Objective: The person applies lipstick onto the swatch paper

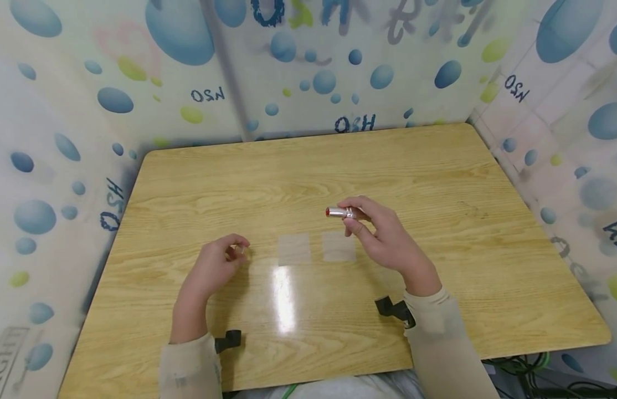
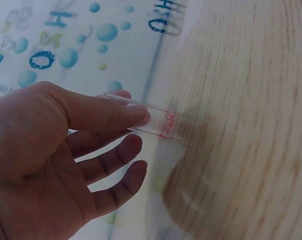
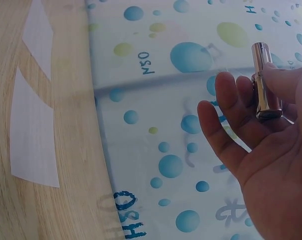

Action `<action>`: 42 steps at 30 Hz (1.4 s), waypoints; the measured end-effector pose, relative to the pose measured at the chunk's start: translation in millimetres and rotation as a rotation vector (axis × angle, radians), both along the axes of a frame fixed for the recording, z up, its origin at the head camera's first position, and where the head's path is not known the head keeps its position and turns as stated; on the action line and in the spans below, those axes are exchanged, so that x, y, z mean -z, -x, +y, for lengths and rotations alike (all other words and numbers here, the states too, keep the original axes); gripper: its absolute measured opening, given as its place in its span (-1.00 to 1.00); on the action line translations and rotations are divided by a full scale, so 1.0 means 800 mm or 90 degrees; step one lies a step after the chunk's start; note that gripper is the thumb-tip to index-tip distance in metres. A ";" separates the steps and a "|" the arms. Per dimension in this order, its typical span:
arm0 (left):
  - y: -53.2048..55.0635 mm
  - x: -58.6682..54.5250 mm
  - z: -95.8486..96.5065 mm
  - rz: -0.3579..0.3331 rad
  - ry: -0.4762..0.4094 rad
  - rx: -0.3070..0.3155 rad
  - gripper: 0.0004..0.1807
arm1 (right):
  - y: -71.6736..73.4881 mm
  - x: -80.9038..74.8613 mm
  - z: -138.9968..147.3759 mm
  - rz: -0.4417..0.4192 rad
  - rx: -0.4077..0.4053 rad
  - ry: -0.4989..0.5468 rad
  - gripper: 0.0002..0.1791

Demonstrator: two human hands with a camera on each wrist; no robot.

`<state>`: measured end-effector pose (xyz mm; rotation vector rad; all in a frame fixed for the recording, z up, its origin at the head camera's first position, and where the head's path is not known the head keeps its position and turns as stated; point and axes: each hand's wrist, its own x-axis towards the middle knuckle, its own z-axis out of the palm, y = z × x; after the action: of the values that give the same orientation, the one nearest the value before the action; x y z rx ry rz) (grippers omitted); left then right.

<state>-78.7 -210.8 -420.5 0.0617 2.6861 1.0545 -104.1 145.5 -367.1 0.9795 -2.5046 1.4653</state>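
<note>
A lipstick (image 1: 340, 212) in a shiny metallic tube is pinched between the thumb and fingers of my right hand (image 1: 388, 238), its red end pointing left. In the right wrist view the same lipstick (image 3: 262, 62) is held near the fingertips, and the other fingers are loosely bent. My left hand (image 1: 211, 269) pinches a clear plastic cap (image 2: 158, 120) with red smears inside, best seen in the left wrist view. Between the hands, two pale square paper pieces (image 1: 294, 249) lie side by side on the table; the right one (image 1: 338, 247) is just below the right fingertips.
The wooden table (image 1: 308, 177) reaches patterned curtain walls (image 1: 323, 83) at the back and sides. Black straps (image 1: 395, 310) hang at both wrists. Green and black cables (image 1: 523, 363) are below the table's front right edge.
</note>
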 end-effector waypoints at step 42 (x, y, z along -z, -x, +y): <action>-0.004 -0.074 0.023 0.175 0.046 0.046 -0.59 | -0.002 0.003 -0.002 0.021 -0.006 0.007 -0.72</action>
<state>-75.7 -192.8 -361.4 0.3094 2.9376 0.9908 -102.3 144.1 -369.3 1.0061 -2.4693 1.4525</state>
